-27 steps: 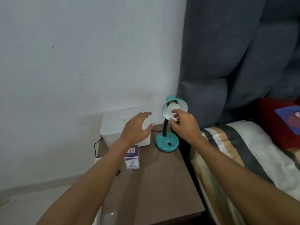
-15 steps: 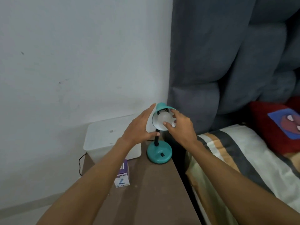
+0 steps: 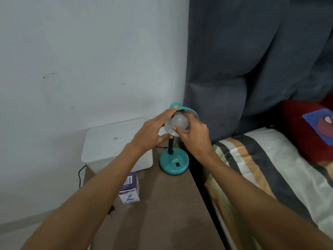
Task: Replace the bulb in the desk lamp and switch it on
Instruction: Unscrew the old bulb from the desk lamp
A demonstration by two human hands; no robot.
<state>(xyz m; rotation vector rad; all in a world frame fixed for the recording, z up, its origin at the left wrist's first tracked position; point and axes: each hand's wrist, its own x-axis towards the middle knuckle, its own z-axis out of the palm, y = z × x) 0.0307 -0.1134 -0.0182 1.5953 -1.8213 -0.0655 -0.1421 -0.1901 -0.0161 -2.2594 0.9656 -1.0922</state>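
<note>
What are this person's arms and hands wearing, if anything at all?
Nothing that shows. Both forearms are bare right up to the frame's lower edge, with no sleeves in view. The left hand and right hand have no gloves, and I see no rings, watch or bracelet on the wrists or the visible fingers.

The teal lamp base (image 3: pixel 173 162) carries raised letters "ATN"; the purple box's (image 3: pixel 130 188) barcode label is illegible.
</note>
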